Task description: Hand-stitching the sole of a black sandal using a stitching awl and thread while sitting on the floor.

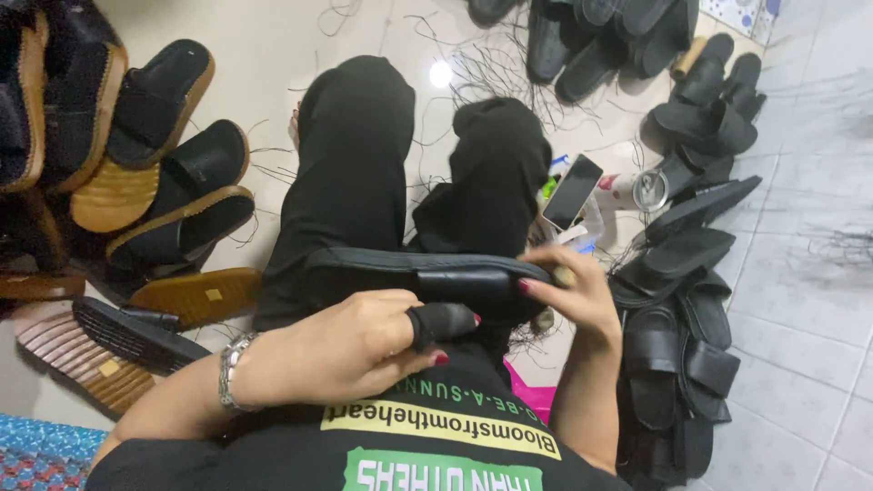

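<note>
Sandal: black slide sandal [427, 277], lying sideways across the lap, over the knees of the black trousers [355, 182]; strap toward the right end.
Left hand: left hand [341, 350], curled loosely just under the sandal's near edge; one finger in a black sleeve [441, 323], tip touching the sole; hard to tell whether it truly grips the sandal or only steadies it.
Right hand: right hand [573, 295], fingers closed around the strap end of the sandal, red-painted fingertip pressed on the strap; a small pale object half hidden in the grip, too small to identify.
Wrist: silver watch [232, 368] on the left wrist.
Left of lap: tan-soled sandals [164, 195] stacked and leaning on the pale tiled floor [800, 264].
Right of lap: black sandals [677, 309] piled in an overlapping row, more heaped at the top.
By right knee: dark phone [573, 191], tilted on some packets.
Floor: loose black threads [491, 68] scattered near the feet.
</note>
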